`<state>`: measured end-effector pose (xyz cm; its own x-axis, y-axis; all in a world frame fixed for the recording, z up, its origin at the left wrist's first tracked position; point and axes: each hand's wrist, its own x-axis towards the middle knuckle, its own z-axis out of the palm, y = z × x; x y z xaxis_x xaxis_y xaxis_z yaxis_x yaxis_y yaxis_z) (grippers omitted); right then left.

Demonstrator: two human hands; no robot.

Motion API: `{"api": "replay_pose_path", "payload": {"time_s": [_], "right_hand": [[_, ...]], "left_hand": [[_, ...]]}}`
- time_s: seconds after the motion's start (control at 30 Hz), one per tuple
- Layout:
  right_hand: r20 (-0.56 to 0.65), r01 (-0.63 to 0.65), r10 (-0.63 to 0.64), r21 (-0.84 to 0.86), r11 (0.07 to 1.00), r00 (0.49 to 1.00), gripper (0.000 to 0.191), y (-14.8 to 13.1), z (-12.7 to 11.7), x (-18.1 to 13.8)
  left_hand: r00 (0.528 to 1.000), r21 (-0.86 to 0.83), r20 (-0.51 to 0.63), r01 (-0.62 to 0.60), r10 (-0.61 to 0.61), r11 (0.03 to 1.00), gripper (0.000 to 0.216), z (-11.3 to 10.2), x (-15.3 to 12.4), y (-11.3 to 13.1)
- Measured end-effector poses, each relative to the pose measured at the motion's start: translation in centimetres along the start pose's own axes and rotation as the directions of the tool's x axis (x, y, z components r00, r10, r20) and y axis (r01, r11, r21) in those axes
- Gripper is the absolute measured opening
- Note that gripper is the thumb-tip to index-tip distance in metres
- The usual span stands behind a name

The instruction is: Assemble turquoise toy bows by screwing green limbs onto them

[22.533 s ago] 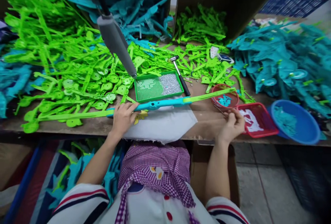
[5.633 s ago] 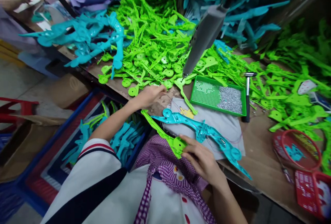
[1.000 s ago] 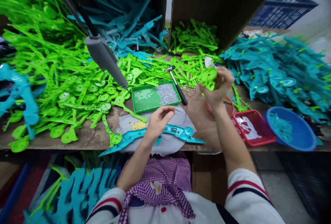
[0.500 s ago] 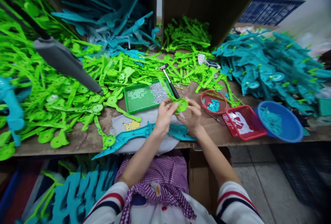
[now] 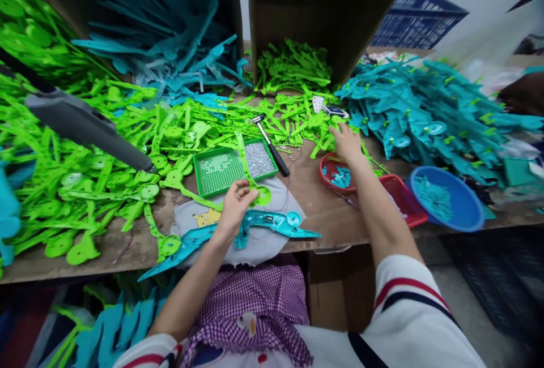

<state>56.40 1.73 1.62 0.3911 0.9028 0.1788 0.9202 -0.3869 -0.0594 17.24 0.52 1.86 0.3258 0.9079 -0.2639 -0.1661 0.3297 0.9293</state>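
My left hand (image 5: 236, 208) is closed on a light-green plastic arm with a round disc end (image 5: 262, 195). The arm's long strip points up over the green tray (image 5: 219, 174). Under that hand, a teal bow-shaped plastic shell (image 5: 272, 222) with thin wires lies on a grey cloth (image 5: 232, 253) printed with a yellow figure. My right hand (image 5: 348, 144) reaches over the far side of the red round basket (image 5: 325, 172). Its fingers are apart, at the edge of the loose green parts (image 5: 317, 122); whether they touch one is unclear.
A hammer (image 5: 275, 155) lies beside the tray of small metal pieces. At the right stand a red rectangular basket (image 5: 419, 221) and a blue bowl (image 5: 471, 209). Teal parts (image 5: 425, 110) heap behind them. A grey tool (image 5: 85, 124) hangs over the green pile at left.
My right hand has left the green arm and moved away, to the right, towards the loose green parts. My left hand has shifted left with the arm, uncovering more of the teal shell.
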Motion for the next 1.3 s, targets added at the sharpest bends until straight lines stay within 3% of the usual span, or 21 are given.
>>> {"api": "replay_pose_path", "payload": {"time_s": [0.07,0.13,0.2,0.3,0.4,0.5,0.67,0.8,0.9,0.97,1.07,1.17,1.3], "right_hand": [[0.067,0.102,-0.104,0.035,0.994,0.992,0.043,0.2,0.6,1.2],[0.020,0.116,-0.120,0.147,0.982,0.993,0.030,0.6,0.8,1.8],[-0.131,0.074,-0.039,0.273,0.959,0.991,0.029,1.2,0.3,2.2],[-0.367,0.038,0.143,0.443,0.896,0.919,0.041,2.1,-0.9,2.3],[-0.409,0.074,0.297,0.683,0.726,0.863,0.051,2.8,-2.1,1.9],[-0.346,0.142,0.323,0.845,0.516,0.881,0.056,2.6,-2.6,0.4],[-0.237,0.147,0.228,0.925,0.350,0.944,0.054,0.1,-3.1,-3.5],[-0.057,0.026,0.209,0.989,0.147,0.976,0.053,-2.8,-3.4,-6.4],[0.093,-0.098,0.103,0.994,0.050,0.990,0.052,-4.8,-2.7,-9.1],[0.214,-0.215,0.012,0.976,0.043,0.977,0.050,-5.6,-1.6,-11.5],[0.415,-0.413,-0.056,0.910,0.041,0.908,0.048,-6.2,0.4,-15.0],[0.495,-0.495,-0.003,0.868,-0.037,0.869,0.043,-6.5,2.1,-16.5],[0.539,-0.530,0.084,0.841,-0.105,0.838,0.026,-7.6,3.0,-15.0]], "left_hand": [[1.000,0.007,0.004,-0.001,0.001,1.000,0.055,-0.4,-0.1,0.1],[1.000,0.018,0.002,-0.012,0.012,1.000,0.054,-1.1,0.1,0.3],[1.000,0.029,-0.012,-0.026,0.026,0.999,0.054,-1.8,0.5,0.6],[0.998,0.044,-0.037,-0.045,0.047,0.998,0.054,-2.7,1.3,0.9],[0.997,0.059,-0.042,-0.066,0.068,0.996,0.055,-2.9,2.1,1.3],[0.996,0.075,-0.044,-0.073,0.076,0.994,0.056,-2.8,3.1,1.9],[0.995,0.120,-0.014,-0.101,0.104,0.988,0.054,-2.9,5.6,3.1],[0.993,0.189,-0.018,-0.113,0.118,0.975,0.043,-2.5,7.7,3.8],[0.990,0.258,-0.037,-0.120,0.134,0.959,0.032,-2.2,9.3,3.9],[0.988,0.309,-0.052,-0.122,0.145,0.943,0.027,-2.3,10.3,3.8],[0.990,0.396,-0.057,-0.093,0.126,0.913,0.022,-2.7,11.7,3.4],[0.993,0.481,-0.040,-0.075,0.108,0.874,0.022,-3.0,12.4,2.9],[0.994,0.543,-0.028,-0.071,0.103,0.836,0.023,-3.2,12.6,2.5]]}}
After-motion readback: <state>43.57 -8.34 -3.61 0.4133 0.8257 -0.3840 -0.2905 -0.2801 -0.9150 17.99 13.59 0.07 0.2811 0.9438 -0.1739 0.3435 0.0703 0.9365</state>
